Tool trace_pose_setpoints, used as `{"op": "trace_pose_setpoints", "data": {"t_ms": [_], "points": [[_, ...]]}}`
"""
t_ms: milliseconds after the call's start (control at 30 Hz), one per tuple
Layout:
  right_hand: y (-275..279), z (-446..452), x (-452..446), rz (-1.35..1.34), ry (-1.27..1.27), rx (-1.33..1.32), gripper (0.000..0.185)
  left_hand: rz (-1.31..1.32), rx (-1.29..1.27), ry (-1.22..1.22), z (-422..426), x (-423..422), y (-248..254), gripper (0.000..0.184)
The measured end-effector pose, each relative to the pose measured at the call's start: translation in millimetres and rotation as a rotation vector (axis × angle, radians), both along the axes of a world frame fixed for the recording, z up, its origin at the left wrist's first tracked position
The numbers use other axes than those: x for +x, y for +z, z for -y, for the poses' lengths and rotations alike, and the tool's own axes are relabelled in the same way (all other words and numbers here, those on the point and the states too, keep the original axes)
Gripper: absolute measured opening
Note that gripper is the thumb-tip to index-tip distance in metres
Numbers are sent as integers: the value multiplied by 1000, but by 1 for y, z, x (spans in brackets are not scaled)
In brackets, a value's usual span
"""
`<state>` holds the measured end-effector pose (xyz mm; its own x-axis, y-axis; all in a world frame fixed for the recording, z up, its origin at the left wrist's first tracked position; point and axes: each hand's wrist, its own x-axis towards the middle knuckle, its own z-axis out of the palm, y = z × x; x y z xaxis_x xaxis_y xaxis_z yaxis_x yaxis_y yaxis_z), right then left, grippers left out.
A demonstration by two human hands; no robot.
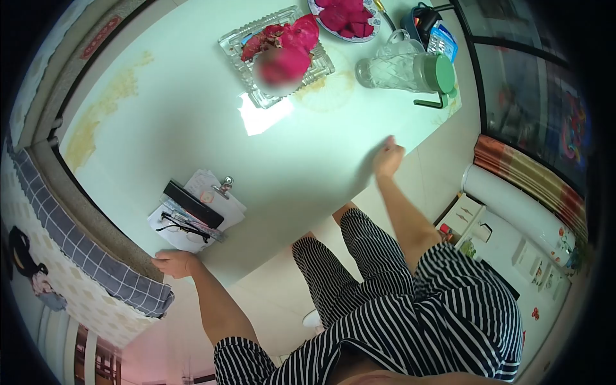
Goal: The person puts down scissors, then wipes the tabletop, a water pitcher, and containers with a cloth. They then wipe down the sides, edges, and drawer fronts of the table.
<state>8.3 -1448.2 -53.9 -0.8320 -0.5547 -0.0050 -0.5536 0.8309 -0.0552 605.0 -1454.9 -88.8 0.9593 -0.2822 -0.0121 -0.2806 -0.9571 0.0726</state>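
Observation:
My left hand [174,264] is at the near left corner of the white table [301,151], fingers closed together; what they hold, if anything, is hidden. Close to it lie eyeglasses [183,226] with dark frames, a long black case [194,204] and papers [224,208] under a metal clip [224,186]. Over the table's right front edge, my right hand [389,158] is curled closed, and I cannot make out anything in it. Beyond it a glass pitcher [398,72] with a green lid lies on its side or appears tilted by the lens.
A square glass tray [253,93] holds pink dragon fruit peel [285,61]. Behind it, dragon fruit pieces [346,16] fill a patterned plate [371,34]. A dark container [410,22] stands at the far right. A checked cloth [90,247] covers furniture on the left.

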Motion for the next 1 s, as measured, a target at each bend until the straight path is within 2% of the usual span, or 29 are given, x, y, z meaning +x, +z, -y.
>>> {"op": "trace_pose_setpoints", "data": {"t_ms": [33, 67, 167, 200, 267, 300, 367, 467, 533, 600, 633, 700, 767, 833, 867, 967, 1000], "points": [[3, 4, 41, 107, 187, -143, 29, 3, 14, -5, 0, 1, 1, 56], [-6, 3, 82, 32, 419, -195, 32, 10, 8, 5, -2, 2, -1, 56], [21, 56, 189, 962, 319, -213, 27, 45, -13, -43, -5, 5, -5, 56], [30, 77, 217, 1089, 398, -153, 25, 30, -15, -43, 0, -1, 2, 56], [15, 105, 263, 745, 900, -322, 19, 17, -18, -34, 5, -8, 13, 55], [7, 126, 280, 380, 1187, -474, 22, -15, -3, -25, 7, -9, 17, 55], [-1, 184, 307, 330, 1246, -433, 35, -44, 11, -14, 10, -11, 19, 55], [-18, 295, 328, 140, 1336, -570, 21, -16, -26, -16, 10, -9, 16, 55], [-14, 360, 331, 73, 1312, -467, 18, 5, -37, -24, 6, -6, 11, 60], [-21, 399, 336, 29, 1195, -476, 15, 3, -36, -17, 4, -6, 11, 59], [-24, 399, 346, 24, 1196, -475, 15, 0, -40, -23, 5, -5, 10, 59], [-25, 387, 359, 446, 841, -506, 19, -10, -62, -26, 3, -4, 9, 59], [-25, 330, 337, 212, 1338, -616, 24, 2, -76, -27, -1, 1, 2, 57], [-1, 264, 313, 489, 1358, -328, 34, -3, -55, -17, 2, -2, 4, 55], [8, 222, 292, 395, 1466, -419, 40, 4, -29, 3, 4, -3, 6, 53], [32, 127, 220, 425, 1517, -159, 38, 14, -32, -10, 2, -3, 4, 52], [37, 104, 196, 550, 1340, -98, 35, 28, -29, -21, 2, -2, 3, 52]]}}
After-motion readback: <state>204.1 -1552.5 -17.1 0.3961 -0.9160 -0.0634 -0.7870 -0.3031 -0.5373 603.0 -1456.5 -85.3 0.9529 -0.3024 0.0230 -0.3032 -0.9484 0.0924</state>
